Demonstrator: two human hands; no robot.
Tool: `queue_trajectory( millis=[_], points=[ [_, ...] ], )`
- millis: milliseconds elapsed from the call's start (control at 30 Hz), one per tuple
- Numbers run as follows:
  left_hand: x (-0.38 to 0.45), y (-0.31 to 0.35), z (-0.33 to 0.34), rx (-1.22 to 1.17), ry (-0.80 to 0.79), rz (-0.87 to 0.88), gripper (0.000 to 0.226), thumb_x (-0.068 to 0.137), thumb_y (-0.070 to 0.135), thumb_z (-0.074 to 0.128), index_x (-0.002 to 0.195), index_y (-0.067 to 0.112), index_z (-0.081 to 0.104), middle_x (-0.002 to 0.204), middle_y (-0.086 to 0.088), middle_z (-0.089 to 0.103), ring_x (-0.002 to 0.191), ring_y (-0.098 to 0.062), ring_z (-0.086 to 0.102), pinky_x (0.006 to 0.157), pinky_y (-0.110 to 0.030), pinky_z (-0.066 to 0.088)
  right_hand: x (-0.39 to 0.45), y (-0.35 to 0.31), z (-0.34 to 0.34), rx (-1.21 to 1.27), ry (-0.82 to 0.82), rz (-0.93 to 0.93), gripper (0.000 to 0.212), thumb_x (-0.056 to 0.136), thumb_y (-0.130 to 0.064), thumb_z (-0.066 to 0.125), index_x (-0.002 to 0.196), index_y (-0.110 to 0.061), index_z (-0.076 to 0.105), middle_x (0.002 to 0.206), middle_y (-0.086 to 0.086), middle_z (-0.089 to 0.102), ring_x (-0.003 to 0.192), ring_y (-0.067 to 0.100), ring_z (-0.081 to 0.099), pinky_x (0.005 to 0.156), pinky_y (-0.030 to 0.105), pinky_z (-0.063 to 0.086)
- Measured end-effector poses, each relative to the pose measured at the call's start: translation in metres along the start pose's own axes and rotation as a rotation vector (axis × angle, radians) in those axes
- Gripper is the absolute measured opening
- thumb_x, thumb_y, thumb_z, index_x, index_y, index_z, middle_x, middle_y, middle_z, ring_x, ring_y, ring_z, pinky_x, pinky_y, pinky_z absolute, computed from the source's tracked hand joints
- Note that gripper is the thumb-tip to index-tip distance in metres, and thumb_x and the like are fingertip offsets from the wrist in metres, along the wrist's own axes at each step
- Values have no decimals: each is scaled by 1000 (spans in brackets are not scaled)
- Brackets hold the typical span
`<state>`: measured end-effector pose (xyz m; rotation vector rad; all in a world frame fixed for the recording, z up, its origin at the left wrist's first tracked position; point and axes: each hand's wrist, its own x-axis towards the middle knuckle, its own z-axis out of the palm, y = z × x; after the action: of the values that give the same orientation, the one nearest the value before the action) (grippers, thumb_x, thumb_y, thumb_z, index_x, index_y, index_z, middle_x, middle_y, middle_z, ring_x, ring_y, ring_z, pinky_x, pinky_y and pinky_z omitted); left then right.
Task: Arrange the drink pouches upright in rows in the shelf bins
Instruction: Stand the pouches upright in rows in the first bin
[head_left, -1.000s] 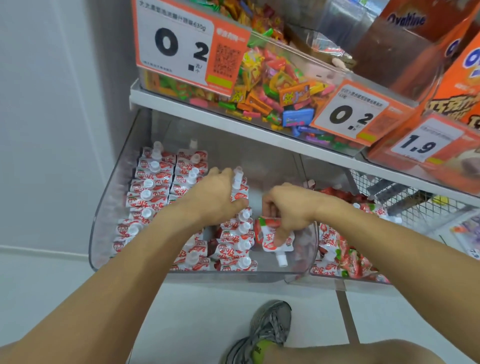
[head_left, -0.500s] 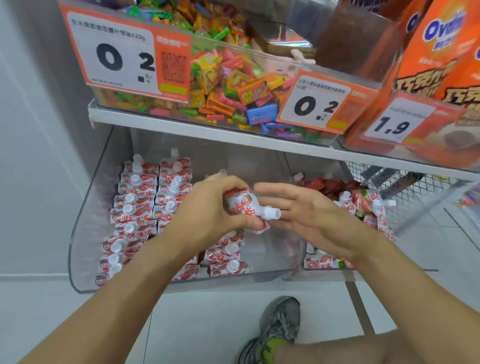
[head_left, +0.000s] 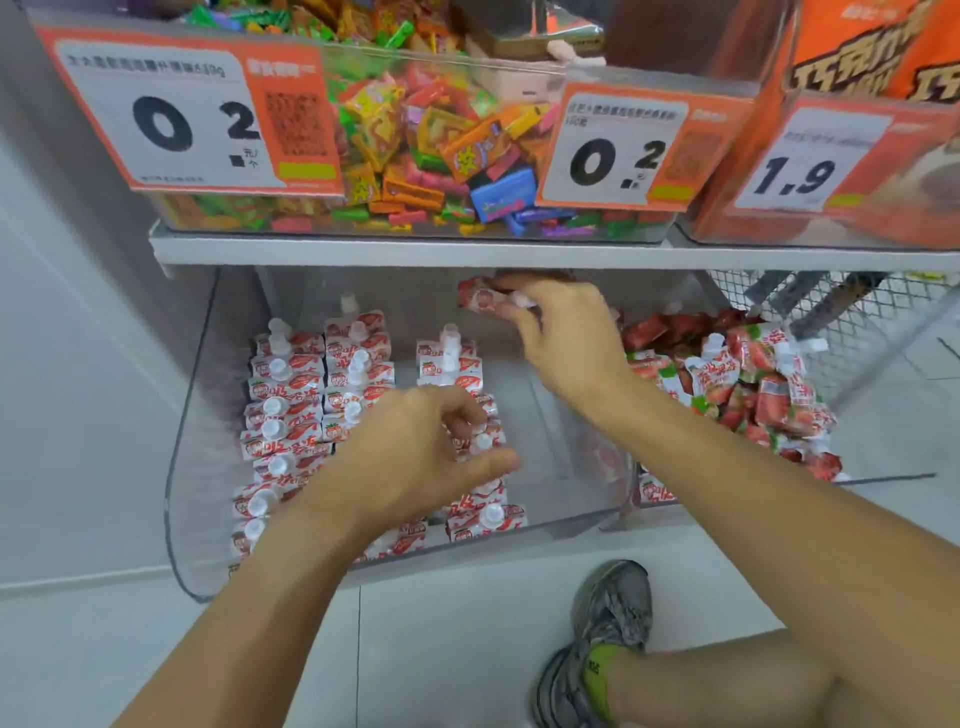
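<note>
A clear shelf bin (head_left: 193, 447) holds red-and-white drink pouches (head_left: 291, 415) with white caps, standing upright in three rows; its right part is bare. My right hand (head_left: 566, 343) pinches one drink pouch (head_left: 480, 297), lying sideways, high at the back of the bin under the shelf edge. My left hand (head_left: 415, 457) is low over the third row with its fingers curled. A white cap (head_left: 480, 441) shows between its thumb and fingers; whether it grips the cap is unclear.
The neighbouring bin on the right holds a loose heap of pouches (head_left: 743, 384). A wire basket (head_left: 831, 306) is behind it. The shelf (head_left: 415, 249) above carries a candy bin (head_left: 415, 145) and price tags. My shoe (head_left: 608, 639) is on the floor below.
The pouch passed from my left hand to my right, which carried it up to the back of the bin. My left hand dropped onto the third row.
</note>
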<state>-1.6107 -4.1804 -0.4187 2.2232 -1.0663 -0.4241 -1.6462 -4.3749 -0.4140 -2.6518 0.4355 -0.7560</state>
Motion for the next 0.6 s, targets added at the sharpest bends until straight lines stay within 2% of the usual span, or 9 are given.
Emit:
queue_trajectory(
  millis=[100, 200, 267, 333, 433, 600],
  points=[
    [-3, -2, 11, 34, -77, 61, 52, 66, 62, 77, 105, 31, 67, 95, 16, 63, 79, 0, 61, 70, -15, 50, 35, 4, 33, -76, -239, 34, 32, 94, -16, 58, 125, -22, 66, 121, 10, 69, 110, 35, 62, 90, 38, 52],
    [-1, -8, 14, 10, -83, 61, 44, 67, 51, 82, 105, 34, 64, 96, 15, 61, 76, 0, 60, 66, -11, 49, 55, 7, 57, -32, -420, 96, 30, 93, -21, 66, 123, -17, 65, 119, 8, 67, 108, 27, 62, 87, 28, 48],
    [0, -13, 14, -1, -48, 41, 43, 68, 49, 82, 104, 35, 63, 91, 17, 61, 74, 3, 59, 62, -7, 46, 58, 11, 64, 71, -413, 183, 35, 87, -22, 74, 120, -14, 65, 117, 6, 68, 105, 22, 63, 88, 26, 47],
    [1, -16, 13, 2, -19, 20, 43, 68, 52, 81, 102, 32, 62, 87, 18, 60, 73, 3, 57, 60, -6, 42, 60, 14, 66, 94, -393, 210, 26, 85, -25, 76, 107, -13, 69, 110, 7, 71, 100, 23, 65, 90, 32, 51],
    [4, -17, 14, 8, -46, 14, 43, 69, 54, 79, 101, 28, 65, 85, 18, 59, 72, 4, 55, 59, -4, 38, 64, 17, 70, 80, -447, 193, 17, 88, -24, 71, 98, -11, 74, 106, 8, 72, 98, 24, 66, 90, 35, 52],
    [6, -14, 19, -13, -60, -15, 42, 69, 54, 79, 97, 26, 65, 82, 16, 60, 69, 3, 54, 58, -8, 41, 64, 11, 85, -16, -551, 145, 19, 95, -18, 57, 97, -12, 75, 106, 9, 72, 98, 25, 66, 86, 32, 53]
  ],
)
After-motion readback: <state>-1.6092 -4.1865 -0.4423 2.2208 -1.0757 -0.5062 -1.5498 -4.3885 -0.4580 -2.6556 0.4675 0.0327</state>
